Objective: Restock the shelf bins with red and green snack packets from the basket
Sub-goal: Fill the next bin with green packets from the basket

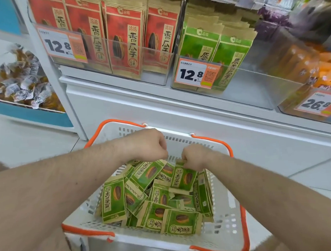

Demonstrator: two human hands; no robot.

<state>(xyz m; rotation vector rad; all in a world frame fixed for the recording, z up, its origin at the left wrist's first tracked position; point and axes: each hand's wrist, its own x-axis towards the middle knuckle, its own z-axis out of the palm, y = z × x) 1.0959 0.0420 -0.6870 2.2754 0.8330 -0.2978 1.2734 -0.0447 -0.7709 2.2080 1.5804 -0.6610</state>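
Fingers of both hands are curled down into the white basket (228,222) at the lower centre of the frame. The right hand (195,157), just right of centre, has its grip closed on the top edge of one green packet (183,178), pinching it. The left hand (149,144), beside it and slightly higher, is fisted over the pile of green packets (154,199); its fingertips are hidden, so whether its grip holds a packet I cannot tell. The pile is deep and jumbled, packets lying flat and at angles across the whole floor of the basket, and no red ones show among them. The basket's orange handles (214,140) lie folded outward on its rim. Above it, on the white shelf (122,100), the clear bin (159,69) at upper centre stands packed with red packets (124,42), so that half of the job looks done or nearly so. The next bin to the right (253,88) holds upright green packs (224,55) at its left side only, with bare room beside them. By this showing the green restocking has hardly begun, and most of the basket is yet to go up.
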